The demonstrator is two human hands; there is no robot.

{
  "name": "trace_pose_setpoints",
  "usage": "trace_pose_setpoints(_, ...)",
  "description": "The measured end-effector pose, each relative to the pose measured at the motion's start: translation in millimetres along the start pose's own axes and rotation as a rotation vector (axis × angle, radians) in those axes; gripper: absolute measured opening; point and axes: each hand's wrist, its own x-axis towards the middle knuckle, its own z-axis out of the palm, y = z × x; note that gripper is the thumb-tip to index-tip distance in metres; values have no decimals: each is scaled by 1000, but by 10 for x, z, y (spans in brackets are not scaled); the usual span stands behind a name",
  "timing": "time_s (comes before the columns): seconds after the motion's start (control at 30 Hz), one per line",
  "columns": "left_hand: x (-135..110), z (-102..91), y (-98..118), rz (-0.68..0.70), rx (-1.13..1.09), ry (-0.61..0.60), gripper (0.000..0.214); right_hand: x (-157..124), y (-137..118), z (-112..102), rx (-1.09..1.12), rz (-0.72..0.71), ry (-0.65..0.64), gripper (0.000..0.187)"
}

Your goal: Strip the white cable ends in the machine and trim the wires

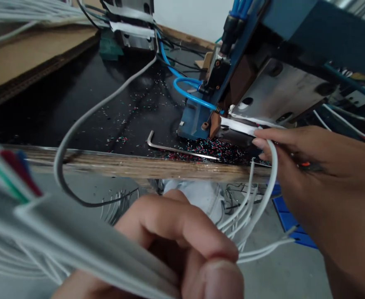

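Note:
In the foreground my left hand (pixel 176 245) is closed around a bundle of light grey cables (pixel 85 241). One cable near the camera shows red, white, green and blue inner wires (pixel 15 174) beyond its cut sheath. My right hand (pixel 300 166) pinches a single white cable (pixel 271 174) between thumb and fingertips, at the front of a blue machine's metal plates (pixel 278 95). The cable's tip is hidden by the fingers and the machine. White tape (pixel 236 125) lies along the plate edge beside my fingertips.
A hex key (pixel 182 150) lies on the black bench (pixel 85 99) near its wooden edge, among coloured wire scraps (pixel 213 147). Blue air hoses (pixel 191 95) run to the machine. A grey cord (pixel 85 116) loops over the edge. Cardboard (pixel 42 54) sits at the left.

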Motion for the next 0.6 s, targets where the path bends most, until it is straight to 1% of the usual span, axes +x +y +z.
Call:
trace_pose_setpoints(0.07,21,-29,13,-59,-60,-34,32,13,-24,-9,-17,10,-23,16)
trace_pose_setpoints(0.1,31,-37,6,-50,-56,-46,34,20,-35,-12,-26,9,-28,16)
trace_pose_setpoints(0.2,34,-12,-44,101,63,-27,42,37,-53,-18,-56,-18,-30,16)
trace_pose_setpoints(0.27,15,29,-76,161,109,-4,39,47,-46,-21,-63,-54,-21,15)
trace_pose_setpoints(0.3,4,48,-84,159,137,13,37,53,-39,-22,-62,-70,-17,15)
trace_pose_setpoints(0.37,-13,71,-84,110,205,53,35,65,-22,-22,-53,-98,-9,14)
trace_pose_setpoints(0.47,-11,69,-66,44,260,91,39,83,-9,-14,-41,-109,-5,14)
trace_pose_setpoints(0.6,22,36,-83,72,252,90,38,107,-9,10,-37,-140,30,11)
